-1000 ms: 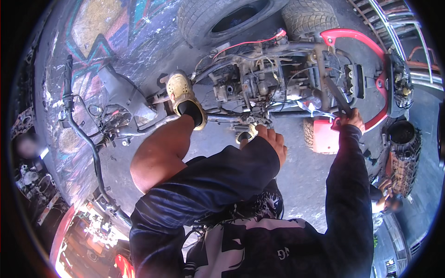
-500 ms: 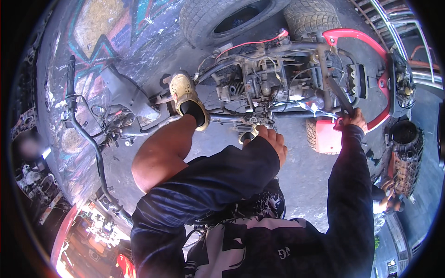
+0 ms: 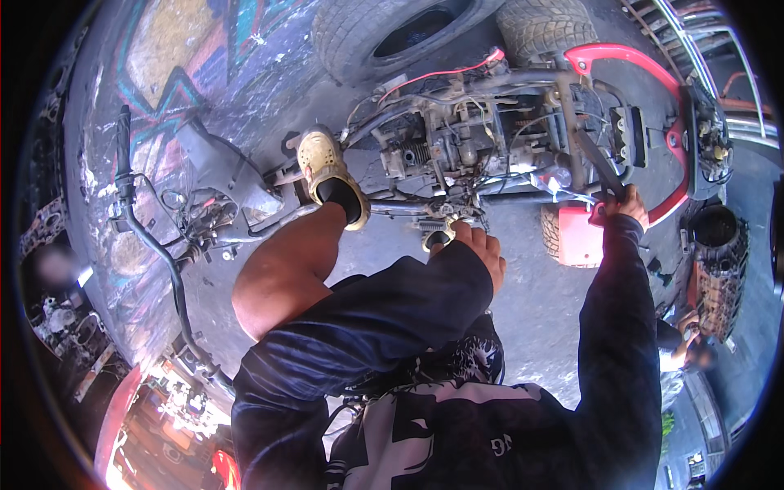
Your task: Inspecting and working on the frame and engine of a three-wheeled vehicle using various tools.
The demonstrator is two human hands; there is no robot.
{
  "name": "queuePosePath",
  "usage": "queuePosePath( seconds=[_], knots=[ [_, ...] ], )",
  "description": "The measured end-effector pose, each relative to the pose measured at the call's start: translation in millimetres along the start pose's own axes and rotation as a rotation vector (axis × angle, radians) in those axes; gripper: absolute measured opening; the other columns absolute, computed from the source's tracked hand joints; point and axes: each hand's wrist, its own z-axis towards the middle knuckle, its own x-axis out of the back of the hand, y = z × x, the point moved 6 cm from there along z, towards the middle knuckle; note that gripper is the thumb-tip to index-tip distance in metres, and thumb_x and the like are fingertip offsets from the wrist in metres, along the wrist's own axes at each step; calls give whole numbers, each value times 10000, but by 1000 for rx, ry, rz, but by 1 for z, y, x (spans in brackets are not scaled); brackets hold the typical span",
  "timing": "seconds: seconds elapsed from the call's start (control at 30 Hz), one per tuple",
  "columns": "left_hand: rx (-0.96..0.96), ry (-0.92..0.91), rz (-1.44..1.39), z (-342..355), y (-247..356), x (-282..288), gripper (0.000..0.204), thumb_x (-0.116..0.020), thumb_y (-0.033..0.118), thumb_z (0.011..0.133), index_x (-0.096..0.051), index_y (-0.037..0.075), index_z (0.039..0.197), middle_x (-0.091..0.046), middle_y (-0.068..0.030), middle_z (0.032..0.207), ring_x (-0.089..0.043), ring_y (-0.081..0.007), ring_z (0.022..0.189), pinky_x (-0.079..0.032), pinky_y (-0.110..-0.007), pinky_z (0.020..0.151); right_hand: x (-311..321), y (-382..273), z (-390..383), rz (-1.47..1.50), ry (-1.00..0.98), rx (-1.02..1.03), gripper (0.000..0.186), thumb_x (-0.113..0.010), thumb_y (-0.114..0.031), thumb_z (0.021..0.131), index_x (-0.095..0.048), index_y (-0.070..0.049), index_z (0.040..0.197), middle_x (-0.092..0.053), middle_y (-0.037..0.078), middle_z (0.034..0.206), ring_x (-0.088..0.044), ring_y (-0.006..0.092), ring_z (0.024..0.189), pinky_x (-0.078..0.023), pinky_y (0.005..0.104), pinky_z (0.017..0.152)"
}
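A bare vehicle frame (image 3: pixel 523 200) with an exposed engine (image 3: pixel 457 147) lies across the floor before me. My right hand (image 3: pixel 627 209) is closed round the near end of a dark flat bar (image 3: pixel 599 167), beside the red bumper (image 3: pixel 679 175) and a pink-red panel (image 3: pixel 578 237). The bar slants up and left across the frame tubes. My left hand (image 3: pixel 483 249) hangs past my bent knee, near the frame's near tube. Its fingers are curled, and their tips and anything inside are hidden. One cream clog (image 3: pixel 322 159) of mine rests on the frame.
Tall handlebars (image 3: pixel 155 237) and a grey plastic cover (image 3: pixel 224 167) sit at the left, by the painted wall (image 3: pixel 163 49). Two tyres (image 3: pixel 400 37) lie beyond the frame. A dirty engine block (image 3: pixel 719 269) stands at the right, with another person (image 3: pixel 686 347) nearby.
The view has shifted very slightly. Both hands stay in place, the right one still round the bar.
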Motion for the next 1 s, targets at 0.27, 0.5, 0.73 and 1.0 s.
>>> queuePosePath(
  seconds=[0.27,0.5,0.73,1.0],
  knots=[
    [24,50,-20,-3,-1,2,230,-507,223,901,-671,114,1019,-627,-97,1040,-582,-279,980,-372,-553,897,2,-7,0,10,23,-2,281,-703,-275,728,-608,-139,955,-689,108,925,-665,345,876,-528,461,795],
    [8,29,-17,-7,0,5,226,-521,211,881,-673,114,1018,-625,-95,1016,-578,-269,960,-379,-527,868,-6,2,2,17,-16,-46,301,-689,-326,737,-604,-162,975,-692,107,937,-670,357,870,-516,476,759],
    [26,4,21,-7,-1,-12,213,-529,203,871,-679,112,992,-616,-83,975,-579,-263,951,-380,-509,842,-5,-10,1,25,4,-17,303,-698,-312,732,-591,-135,954,-675,116,937,-662,358,889,-518,484,783],
    [27,54,7,-5,3,-12,204,-520,192,878,-672,105,982,-616,-89,983,-574,-265,963,-375,-518,859,-1,0,0,5,3,-39,293,-672,-301,732,-590,-128,954,-677,113,934,-655,350,909,-517,476,791]
  ],
)
